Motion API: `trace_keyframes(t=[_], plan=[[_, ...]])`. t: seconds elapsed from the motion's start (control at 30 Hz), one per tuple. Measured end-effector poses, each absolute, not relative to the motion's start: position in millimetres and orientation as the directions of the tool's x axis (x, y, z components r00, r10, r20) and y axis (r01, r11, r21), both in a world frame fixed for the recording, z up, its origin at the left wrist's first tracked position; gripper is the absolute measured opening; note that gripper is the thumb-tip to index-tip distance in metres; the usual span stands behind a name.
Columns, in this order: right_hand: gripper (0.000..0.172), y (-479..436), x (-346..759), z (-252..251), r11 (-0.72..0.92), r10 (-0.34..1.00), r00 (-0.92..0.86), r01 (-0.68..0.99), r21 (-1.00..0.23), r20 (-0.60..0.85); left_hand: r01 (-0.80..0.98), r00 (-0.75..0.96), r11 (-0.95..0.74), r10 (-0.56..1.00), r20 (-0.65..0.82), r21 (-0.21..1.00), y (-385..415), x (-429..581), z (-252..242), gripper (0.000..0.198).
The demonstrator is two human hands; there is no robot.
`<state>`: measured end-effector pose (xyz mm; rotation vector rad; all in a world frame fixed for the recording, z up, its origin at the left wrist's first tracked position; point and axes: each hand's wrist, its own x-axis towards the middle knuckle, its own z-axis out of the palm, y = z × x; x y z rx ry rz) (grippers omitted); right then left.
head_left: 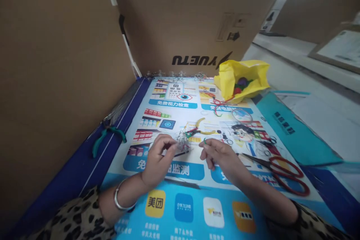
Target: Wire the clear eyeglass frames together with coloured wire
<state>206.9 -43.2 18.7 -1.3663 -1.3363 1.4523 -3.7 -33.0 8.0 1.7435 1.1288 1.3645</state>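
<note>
My left hand (pixel 158 159) is closed in a pinch on a small silvery, sparkly bundle (pixel 182 139) with red and green bits sticking out of it. A silver bangle circles that wrist. My right hand (pixel 218 153) is a little to the right of the bundle, with fingers curled and a small green piece (pixel 205 140) pinched at the fingertips. Both hands hover low over a printed blue and white poster (pixel 194 210) that covers the table. A yellow curved strip (pixel 204 129) lies just beyond the bundle.
Red-handled scissors (pixel 284 174) lie to the right of my right hand. Green-handled pliers (pixel 108 137) rest at the left edge by a bunch of thin wires (pixel 120 107). A yellow bag (pixel 242 78) with coloured pieces sits far right. Cardboard walls (pixel 56 82) stand left and behind.
</note>
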Motion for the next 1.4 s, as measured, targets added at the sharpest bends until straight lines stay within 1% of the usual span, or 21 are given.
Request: trace_keyframes(t=[0.07,0.1,0.2,0.27,0.37,0.47,0.57,0.67,0.83,0.9,0.97,1.07,1.2,1.33,1.4], plan=[[0.028,-32.5,203.5,18.5,-0.204,0.964,-0.140,0.144,-0.968,-0.224,0.249,0.048,-0.360,0.932,0.359,0.899,-20.9,-11.7,4.0,0.004],[0.028,-28.0,201.4,18.0,-0.197,0.968,-0.125,0.162,-0.967,-0.218,0.263,0.062,-0.336,0.941,0.332,0.904,-15.3,-15.0,1.9,0.005],[0.027,-17.5,194.1,14.5,-0.174,0.976,-0.095,0.216,-0.961,-0.197,0.305,0.180,-0.297,0.951,0.251,0.905,-3.3,-20.8,-3.3,0.008],[0.026,-13.3,189.6,10.2,-0.171,0.975,-0.098,0.231,-0.958,-0.197,0.299,0.246,-0.292,0.943,0.222,0.909,-0.4,-21.1,-6.1,0.011],[0.023,-11.2,185.4,2.9,-0.151,0.974,-0.124,0.280,-0.948,-0.191,0.283,0.259,-0.266,0.946,0.194,0.922,-1.4,-17.7,-8.9,0.018],[0.020,-12.4,184.9,-3.0,-0.047,0.979,-0.172,0.328,-0.943,-0.109,0.283,0.225,-0.169,0.969,0.106,0.944,-2.6,-12.5,-8.6,0.026],[0.020,-14.8,187.0,-6.4,0.051,0.971,-0.237,0.315,-0.948,-0.026,0.250,0.260,-0.067,0.966,0.000,0.966,-1.0,-7.5,-6.0,0.026],[0.023,-16.6,189.3,-6.6,0.078,0.957,-0.290,0.285,-0.955,-0.008,0.187,0.299,-0.027,0.954,-0.031,0.982,1.0,-3.4,-5.3,0.020],[0.018,-17.9,189.1,-2.2,0.038,0.958,-0.286,0.246,-0.968,-0.035,0.029,0.317,0.028,0.948,-0.036,0.999,0.9,0.5,-10.0,0.016],[0.019,-18.7,188.5,-1.5,0.019,0.953,-0.299,0.214,-0.977,-0.047,0.000,0.342,0.053,0.939,-0.050,0.999,0.5,1.2,-11.2,0.015],[0.021,-20.0,188.3,-2.5,-0.002,0.949,-0.310,0.181,-0.983,-0.059,-0.015,0.346,0.076,0.936,-0.066,0.997,0.0,1.5,-11.4,0.013],[0.021,-21.9,189.0,-5.6,-0.036,0.950,-0.303,0.132,-0.991,-0.075,-0.012,0.304,0.062,0.951,-0.055,0.998,-1.7,1.3,-10.6,0.013],[0.021,-23.5,189.3,-7.2,-0.117,0.933,-0.336,0.049,-0.992,-0.127,-0.028,0.304,0.067,0.951,-0.056,0.997,-3.9,-0.1,-7.1,0.012],[0.021,-24.0,187.9,-5.6,-0.166,0.927,-0.346,-0.025,-0.986,-0.147,-0.040,0.325,0.101,0.942,-0.083,0.994,-3.5,-1.3,-2.5,0.019],[0.021,-24.0,187.1,-4.9,-0.171,0.925,-0.348,-0.027,-0.985,-0.151,-0.067,0.335,0.102,0.939,-0.074,0.993,-3.2,-1.3,-1.9,0.023]])
